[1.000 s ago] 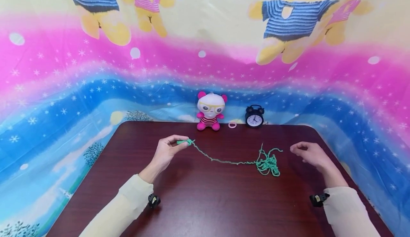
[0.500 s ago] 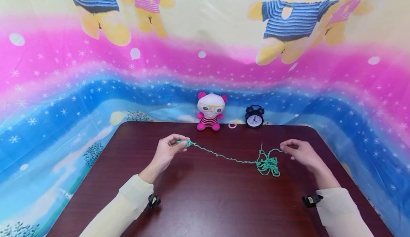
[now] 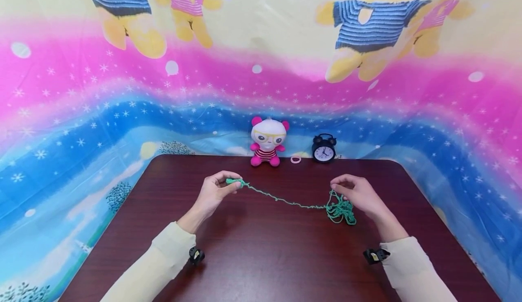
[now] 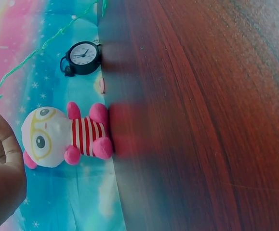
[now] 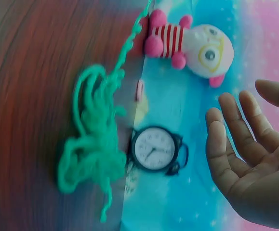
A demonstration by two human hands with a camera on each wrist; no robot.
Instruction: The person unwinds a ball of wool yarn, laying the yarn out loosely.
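Toward the left of the table, my left hand (image 3: 212, 197) pinches one bunched end of green yarn (image 3: 281, 198) between thumb and fingers. From there a twisted strand sags rightward to a loose, loopy tangle (image 3: 341, 211). My right hand (image 3: 360, 195) hovers at the tangle's upper right, its fingers loosely bent. In the right wrist view, that hand (image 5: 255, 159) has nothing between its fingers, and the tangle (image 5: 93, 130) lies apart from it. The left wrist view catches only part of the left hand (image 4: 4, 168), with a bit of green yarn at the frame's edge.
A pink and white panda plush (image 3: 267, 143) sits at the back edge of the brown table (image 3: 261, 256). Beside it are a small pink ring (image 3: 295, 159) and a black alarm clock (image 3: 324, 148). A printed curtain (image 3: 261, 89) hangs behind the table.
My right hand has moved left, from beside the yarn tangle, past its right-hand loose end, to its upper strand. The left hand stays almost still, and the strand hangs slightly straighter.
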